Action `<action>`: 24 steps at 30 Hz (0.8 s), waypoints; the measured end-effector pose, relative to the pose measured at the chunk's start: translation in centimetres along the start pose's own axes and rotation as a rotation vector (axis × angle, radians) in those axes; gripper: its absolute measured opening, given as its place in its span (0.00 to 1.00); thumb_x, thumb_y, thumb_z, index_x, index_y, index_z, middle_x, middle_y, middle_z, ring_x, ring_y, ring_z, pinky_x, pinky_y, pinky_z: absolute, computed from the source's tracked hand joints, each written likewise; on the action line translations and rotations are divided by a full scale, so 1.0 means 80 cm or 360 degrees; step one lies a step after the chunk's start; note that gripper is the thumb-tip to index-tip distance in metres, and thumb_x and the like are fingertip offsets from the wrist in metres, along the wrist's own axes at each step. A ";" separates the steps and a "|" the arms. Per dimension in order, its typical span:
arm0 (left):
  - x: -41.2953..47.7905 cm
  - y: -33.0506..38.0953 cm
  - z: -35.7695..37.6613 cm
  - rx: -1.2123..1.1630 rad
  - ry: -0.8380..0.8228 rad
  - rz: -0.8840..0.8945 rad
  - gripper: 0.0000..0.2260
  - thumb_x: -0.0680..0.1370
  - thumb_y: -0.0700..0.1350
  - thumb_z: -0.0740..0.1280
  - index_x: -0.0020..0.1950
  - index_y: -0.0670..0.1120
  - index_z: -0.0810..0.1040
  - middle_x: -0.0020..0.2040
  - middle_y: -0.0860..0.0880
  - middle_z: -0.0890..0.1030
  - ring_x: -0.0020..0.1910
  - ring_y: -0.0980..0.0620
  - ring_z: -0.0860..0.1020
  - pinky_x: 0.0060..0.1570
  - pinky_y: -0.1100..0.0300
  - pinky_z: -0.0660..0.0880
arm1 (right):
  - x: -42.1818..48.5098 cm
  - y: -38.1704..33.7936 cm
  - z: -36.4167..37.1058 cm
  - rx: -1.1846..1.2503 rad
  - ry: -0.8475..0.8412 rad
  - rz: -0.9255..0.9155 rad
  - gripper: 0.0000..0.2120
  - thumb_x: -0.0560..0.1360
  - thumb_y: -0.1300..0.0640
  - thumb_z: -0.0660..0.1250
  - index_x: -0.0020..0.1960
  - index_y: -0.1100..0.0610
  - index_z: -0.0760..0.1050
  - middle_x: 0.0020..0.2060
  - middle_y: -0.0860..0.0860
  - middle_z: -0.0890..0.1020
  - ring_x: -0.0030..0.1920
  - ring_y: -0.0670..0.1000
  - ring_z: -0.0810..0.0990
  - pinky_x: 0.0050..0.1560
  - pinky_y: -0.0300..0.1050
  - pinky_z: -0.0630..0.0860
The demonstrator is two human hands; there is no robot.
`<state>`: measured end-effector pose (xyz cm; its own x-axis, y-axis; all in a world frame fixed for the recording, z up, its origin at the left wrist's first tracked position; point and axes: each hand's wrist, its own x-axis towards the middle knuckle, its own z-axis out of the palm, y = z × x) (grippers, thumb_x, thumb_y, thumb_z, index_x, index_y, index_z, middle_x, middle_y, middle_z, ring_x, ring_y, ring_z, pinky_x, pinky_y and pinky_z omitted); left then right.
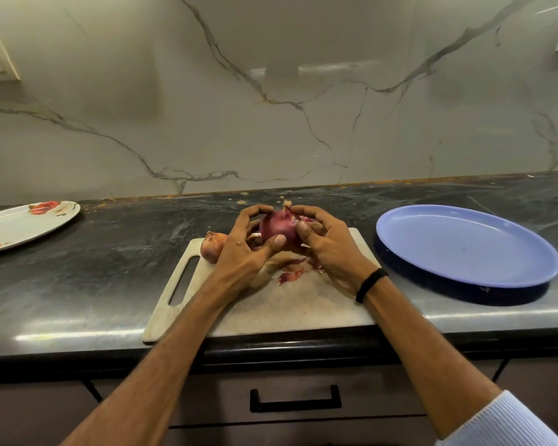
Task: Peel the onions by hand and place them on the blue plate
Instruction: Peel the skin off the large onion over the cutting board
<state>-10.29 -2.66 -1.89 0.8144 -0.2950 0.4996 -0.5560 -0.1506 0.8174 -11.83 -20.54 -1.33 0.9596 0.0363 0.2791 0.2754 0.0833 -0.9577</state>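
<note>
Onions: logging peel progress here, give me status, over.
Left grip and right grip both holding red onion over cutting board, skin partly off. Second onion unpeeled on board. Blue plate holds no onion; nothing between it and board.

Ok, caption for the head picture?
Left hand and right hand peel a red onion over the cutting board near the blue plate.

We see a glossy dark stone bench, a polished veined marble wall, a matt, stained plastic cutting board, a smooth blue plate and papery onion skins.
</note>
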 end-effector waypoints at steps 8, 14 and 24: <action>0.004 -0.006 -0.003 0.0012 0.0049 -0.0147 0.41 0.62 0.58 0.80 0.71 0.55 0.67 0.64 0.54 0.72 0.61 0.53 0.77 0.56 0.64 0.78 | 0.003 -0.001 -0.001 -0.0233 0.0147 -0.0278 0.09 0.80 0.65 0.65 0.56 0.56 0.79 0.55 0.53 0.81 0.59 0.53 0.80 0.57 0.53 0.81; 0.003 -0.006 -0.002 0.0047 0.0050 -0.0172 0.40 0.60 0.52 0.80 0.70 0.55 0.69 0.65 0.51 0.73 0.61 0.54 0.76 0.56 0.66 0.78 | 0.009 0.006 -0.003 -0.0493 0.0261 -0.0438 0.12 0.74 0.61 0.74 0.55 0.51 0.83 0.54 0.51 0.83 0.62 0.50 0.78 0.65 0.55 0.75; -0.002 0.005 0.003 0.0053 -0.0058 -0.0158 0.40 0.57 0.49 0.81 0.67 0.56 0.69 0.61 0.56 0.72 0.53 0.61 0.79 0.47 0.69 0.78 | 0.009 0.005 -0.008 -0.0600 0.0399 -0.0491 0.10 0.69 0.62 0.78 0.49 0.55 0.85 0.46 0.51 0.85 0.50 0.50 0.83 0.55 0.52 0.81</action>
<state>-10.66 -2.93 -1.74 0.8595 -0.3109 0.4057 -0.4788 -0.2120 0.8519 -10.97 -21.10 -1.53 0.8027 -0.1757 0.5699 0.5037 -0.3118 -0.8056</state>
